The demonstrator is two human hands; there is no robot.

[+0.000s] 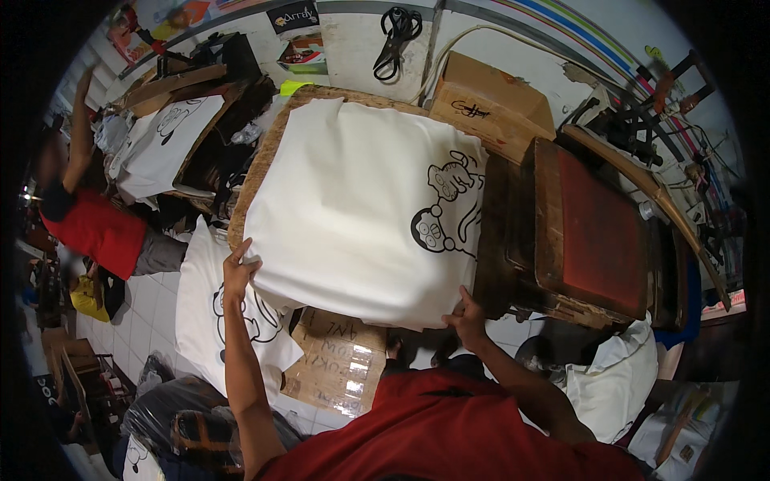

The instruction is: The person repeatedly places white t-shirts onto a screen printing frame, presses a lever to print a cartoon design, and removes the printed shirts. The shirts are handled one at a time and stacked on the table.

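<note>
A white cloth (345, 200) with printed black cartoon animals along its right side lies over a worn wooden board (282, 119). My left hand (241, 272) grips the cloth at its lower left edge. My right hand (466, 317) pinches its lower right corner. Below the board at the left hangs another white printed cloth (200, 313). Right of the board stands a wooden press with a worn red pad (597, 232).
A co-worker in red (96, 232) stands at the left by another board with printed cloth (144, 156). Cardboard boxes (489, 112) and scissors (393, 44) are at the back. Flattened cardboard (337, 369), dark bundles (168, 417) and white fabric (609, 385) lie below.
</note>
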